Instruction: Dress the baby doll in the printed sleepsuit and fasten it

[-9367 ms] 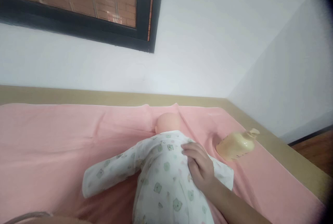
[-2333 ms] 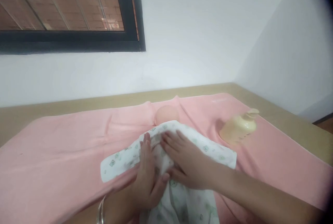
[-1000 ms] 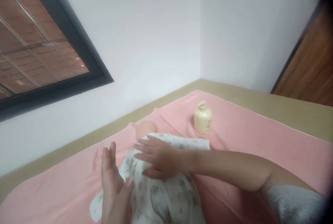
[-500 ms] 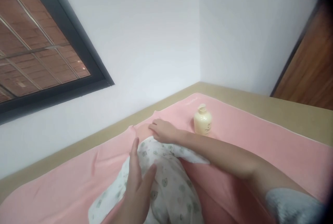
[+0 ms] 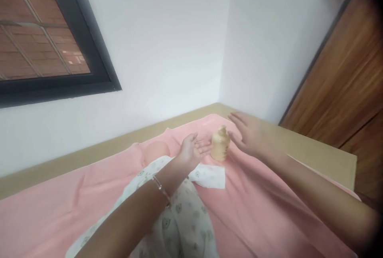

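A baby doll (image 5: 154, 152) in a white suit printed with green bears lies face down on a pink sheet (image 5: 263, 198). A cream pump bottle (image 5: 220, 144) stands upright on the sheet beyond the doll's sleeve. My left hand (image 5: 191, 150) hovers open, palm up, just left of the bottle, a bangle on its wrist. My right hand (image 5: 248, 132) is open with fingers stretched out, just right of the bottle. Neither hand touches the bottle.
The sheet covers a tan mattress (image 5: 317, 150) set in a corner between white walls. A dark-framed window (image 5: 50, 42) is at the upper left and a wooden door (image 5: 344, 74) stands at the right.
Both hands have left the doll and moved forward to either side of the pump bottle. The view has swung to the right.
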`<state>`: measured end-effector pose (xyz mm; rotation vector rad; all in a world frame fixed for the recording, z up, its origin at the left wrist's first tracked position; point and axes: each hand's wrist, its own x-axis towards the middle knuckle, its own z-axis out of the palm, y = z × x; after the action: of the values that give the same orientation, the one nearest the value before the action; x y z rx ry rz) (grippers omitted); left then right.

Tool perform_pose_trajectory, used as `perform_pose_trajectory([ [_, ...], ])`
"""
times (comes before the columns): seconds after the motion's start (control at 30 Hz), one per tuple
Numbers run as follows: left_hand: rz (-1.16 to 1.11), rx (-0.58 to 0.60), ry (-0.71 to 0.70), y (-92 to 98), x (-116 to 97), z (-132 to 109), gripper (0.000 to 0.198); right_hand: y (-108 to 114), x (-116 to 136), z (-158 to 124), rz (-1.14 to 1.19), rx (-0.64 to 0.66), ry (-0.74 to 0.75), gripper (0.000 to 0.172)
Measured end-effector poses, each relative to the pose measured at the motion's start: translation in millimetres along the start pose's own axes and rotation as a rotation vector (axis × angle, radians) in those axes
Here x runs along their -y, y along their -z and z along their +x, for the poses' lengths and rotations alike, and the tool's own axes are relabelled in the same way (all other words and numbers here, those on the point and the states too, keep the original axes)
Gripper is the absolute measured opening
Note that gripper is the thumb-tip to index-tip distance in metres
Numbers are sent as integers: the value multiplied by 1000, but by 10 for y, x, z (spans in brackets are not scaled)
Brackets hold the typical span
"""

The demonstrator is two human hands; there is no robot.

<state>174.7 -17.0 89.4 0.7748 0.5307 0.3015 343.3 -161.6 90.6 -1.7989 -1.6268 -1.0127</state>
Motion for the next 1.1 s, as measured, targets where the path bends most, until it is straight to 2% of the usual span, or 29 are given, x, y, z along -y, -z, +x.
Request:
perform_pose_trajectory([
  [0.1, -44, 67, 2, -197, -21, 127, 55, -152, -18, -122, -42, 242, 49, 59],
  [0.17, -59, 81, 56, -292, -21, 186, 60, -235, 16, -179, -41, 299, 32, 59],
  [0.27, -83, 91, 106, -365, -10, 264, 63, -298, 62, -195, -27, 280, -7, 56],
  [0.43, -123, 68, 119, -371, 7, 317, 62, -305, 90, -146, -5, 233, -1, 49],
  [0.63, -145, 53, 88, -402, -14, 188, 64, -238, 83, -100, -18, 250, -23, 46],
  [0.73, -147, -2, 74, -430, -38, -13, 60, -146, 191, -8, -67, 195, -41, 51],
  [0.8, -137, -24, 48, -433, -53, -228, 54, -75, 388, 59, -17, 103, -79, 62],
  [0.87, -118, -6, 11, -419, -59, -513, 46, -5, 701, 104, 154, 35, -119, 67],
  [0.93, -93, 37, 11, -388, -57, -850, 41, 71, 1096, 119, 364, 48, -135, 61],
  [0.97, -58, 17, 9, -364, -56, -1026, 39, 112, 1306, 115, 443, 99, -127, 59],
  [1.03, 26, -76, -121, -288, -55, -1363, 32, 200, 1712, 89, 574, 179, -47, 60],
  [1.1, 126, -162, -227, -159, -48, -1647, 45, 275, 2061, 37, 665, 146, -6, 71],
])
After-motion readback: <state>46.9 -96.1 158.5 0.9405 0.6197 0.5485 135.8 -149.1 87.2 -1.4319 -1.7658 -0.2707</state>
